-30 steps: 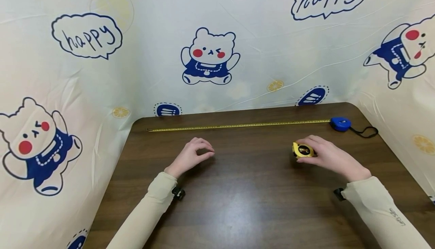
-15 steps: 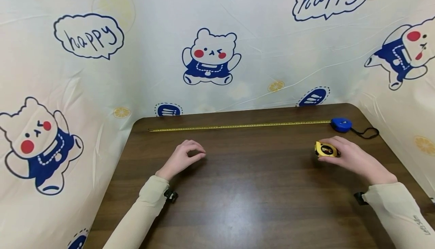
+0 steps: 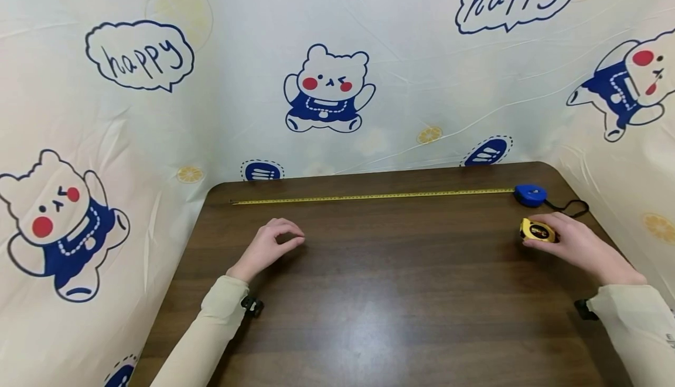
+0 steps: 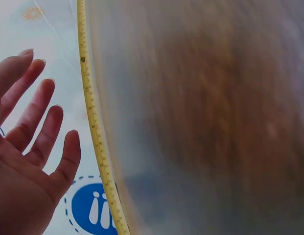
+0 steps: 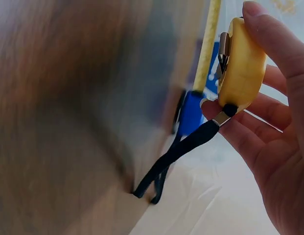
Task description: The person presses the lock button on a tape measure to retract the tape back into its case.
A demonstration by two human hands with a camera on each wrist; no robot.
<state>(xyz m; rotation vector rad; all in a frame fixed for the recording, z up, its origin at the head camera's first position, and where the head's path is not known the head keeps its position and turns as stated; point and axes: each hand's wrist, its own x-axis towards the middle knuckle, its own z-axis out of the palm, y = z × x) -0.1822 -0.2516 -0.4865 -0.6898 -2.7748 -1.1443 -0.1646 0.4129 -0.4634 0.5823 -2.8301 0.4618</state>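
Observation:
My right hand point(image 3: 585, 245) grips a yellow tape measure point(image 3: 538, 231) by its sides, thumb and fingers round the case, just above the table at the right. In the right wrist view a black wrist strap point(image 5: 176, 154) hangs from that case. A blue tape measure point(image 3: 529, 194) lies behind it near the back right corner, its yellow blade point(image 3: 369, 196) drawn out leftward along the back of the table. Over the left part of the table, my left hand point(image 3: 268, 248) holds nothing, its fingers loosely bent in front of the blade's left part.
The brown wooden table point(image 3: 364, 299) has rounded back corners. A pale printed cloth point(image 3: 422, 70) hangs behind it and along both sides. From the blue case a black strap loop point(image 3: 572, 206) lies toward the right edge, partly behind my right hand.
My right hand has carried the yellow tape measure to the right, to just in front of the blue one. My left hand has shifted to the left. The blue tape measure and its blade stay put.

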